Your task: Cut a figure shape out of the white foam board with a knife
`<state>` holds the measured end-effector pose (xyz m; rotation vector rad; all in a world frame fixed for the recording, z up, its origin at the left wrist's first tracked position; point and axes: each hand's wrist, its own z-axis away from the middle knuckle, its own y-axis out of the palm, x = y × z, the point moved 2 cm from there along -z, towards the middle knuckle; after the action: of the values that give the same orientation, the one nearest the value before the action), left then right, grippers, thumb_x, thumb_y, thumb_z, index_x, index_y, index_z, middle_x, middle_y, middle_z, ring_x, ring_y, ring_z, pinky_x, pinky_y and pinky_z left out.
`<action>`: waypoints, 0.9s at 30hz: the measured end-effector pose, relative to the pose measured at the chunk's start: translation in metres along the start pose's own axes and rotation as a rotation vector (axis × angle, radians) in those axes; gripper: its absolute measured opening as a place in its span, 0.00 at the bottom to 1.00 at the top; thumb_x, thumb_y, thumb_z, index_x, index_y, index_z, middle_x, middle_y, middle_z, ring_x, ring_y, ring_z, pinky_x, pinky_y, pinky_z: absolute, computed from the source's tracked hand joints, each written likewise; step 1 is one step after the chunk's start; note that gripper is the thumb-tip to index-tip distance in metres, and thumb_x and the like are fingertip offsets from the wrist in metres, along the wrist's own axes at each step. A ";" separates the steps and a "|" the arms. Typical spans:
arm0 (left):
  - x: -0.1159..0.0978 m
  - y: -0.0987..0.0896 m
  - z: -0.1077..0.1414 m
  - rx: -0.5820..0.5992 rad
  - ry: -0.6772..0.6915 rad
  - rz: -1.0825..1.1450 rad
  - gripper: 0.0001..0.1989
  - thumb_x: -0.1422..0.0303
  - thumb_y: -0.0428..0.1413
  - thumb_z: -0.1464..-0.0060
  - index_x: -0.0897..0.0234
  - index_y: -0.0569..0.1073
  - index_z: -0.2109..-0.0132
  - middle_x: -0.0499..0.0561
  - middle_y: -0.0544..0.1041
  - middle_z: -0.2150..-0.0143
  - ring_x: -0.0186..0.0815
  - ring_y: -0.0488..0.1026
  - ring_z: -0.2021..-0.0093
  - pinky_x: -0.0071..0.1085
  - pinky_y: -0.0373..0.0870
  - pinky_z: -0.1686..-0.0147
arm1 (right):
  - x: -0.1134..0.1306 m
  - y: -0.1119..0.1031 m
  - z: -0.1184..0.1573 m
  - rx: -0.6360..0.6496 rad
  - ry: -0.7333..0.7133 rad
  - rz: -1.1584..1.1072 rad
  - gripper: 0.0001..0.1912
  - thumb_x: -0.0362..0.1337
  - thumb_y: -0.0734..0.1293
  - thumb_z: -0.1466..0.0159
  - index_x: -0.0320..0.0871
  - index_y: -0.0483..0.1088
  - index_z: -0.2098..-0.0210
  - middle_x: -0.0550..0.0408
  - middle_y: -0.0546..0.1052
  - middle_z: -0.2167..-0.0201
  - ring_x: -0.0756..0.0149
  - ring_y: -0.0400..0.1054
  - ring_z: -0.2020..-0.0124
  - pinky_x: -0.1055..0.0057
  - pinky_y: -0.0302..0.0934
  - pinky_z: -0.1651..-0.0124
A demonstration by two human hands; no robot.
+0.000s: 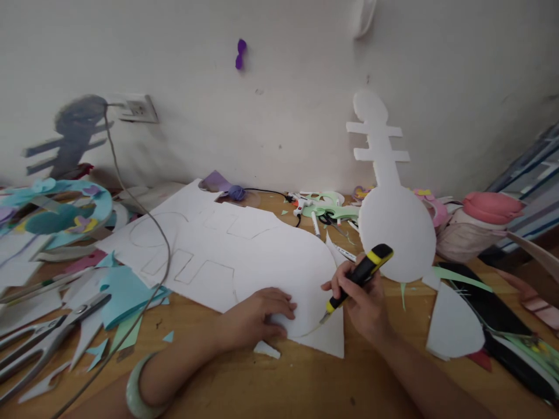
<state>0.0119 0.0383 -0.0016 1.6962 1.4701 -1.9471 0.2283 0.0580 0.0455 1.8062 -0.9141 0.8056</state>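
Note:
A large white foam board point(257, 256) lies on the wooden table, with pencil outlines of a rounded body and stepped side pieces drawn on it. My right hand point(364, 302) is closed round a yellow-and-black utility knife point(360, 276), its blade tip touching the board along a curved line near the lower right. My left hand point(262, 314) lies on the board's near edge, fingers apart and slightly bent, holding nothing. A small white offcut point(266, 349) sits on the table just below it.
A white lute-shaped cutout point(396, 227) leans on the wall. A cable point(116, 154) hangs from the socket across the left side. Large scissors point(52, 331) lie among coloured scraps. A glue gun point(301, 203) sits behind the board; a phone point(487, 297) is at right.

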 end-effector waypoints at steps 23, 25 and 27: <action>0.000 0.000 0.000 0.005 -0.024 0.008 0.16 0.55 0.63 0.45 0.60 0.80 0.55 0.57 0.81 0.50 0.45 0.72 0.43 0.42 0.63 0.40 | -0.016 0.001 0.011 0.120 0.021 0.084 0.11 0.31 0.70 0.37 0.47 0.62 0.65 0.67 0.71 0.74 0.76 0.69 0.78 0.66 0.76 0.61; 0.000 0.000 0.000 0.009 -0.027 0.011 0.16 0.54 0.62 0.44 0.60 0.80 0.55 0.58 0.80 0.50 0.45 0.71 0.43 0.42 0.64 0.41 | -0.009 -0.001 0.007 0.073 -0.027 0.056 0.11 0.31 0.70 0.37 0.48 0.62 0.64 0.67 0.72 0.74 0.76 0.69 0.77 0.67 0.76 0.60; -0.001 -0.001 -0.001 0.009 -0.023 0.010 0.17 0.54 0.62 0.44 0.60 0.80 0.55 0.58 0.80 0.49 0.45 0.72 0.43 0.42 0.64 0.41 | -0.004 -0.004 0.003 0.033 -0.064 0.036 0.11 0.31 0.71 0.37 0.49 0.63 0.63 0.68 0.72 0.74 0.77 0.69 0.77 0.67 0.76 0.60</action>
<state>0.0120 0.0388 -0.0008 1.6757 1.4440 -1.9647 0.2300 0.0572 0.0390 1.8579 -0.9817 0.7938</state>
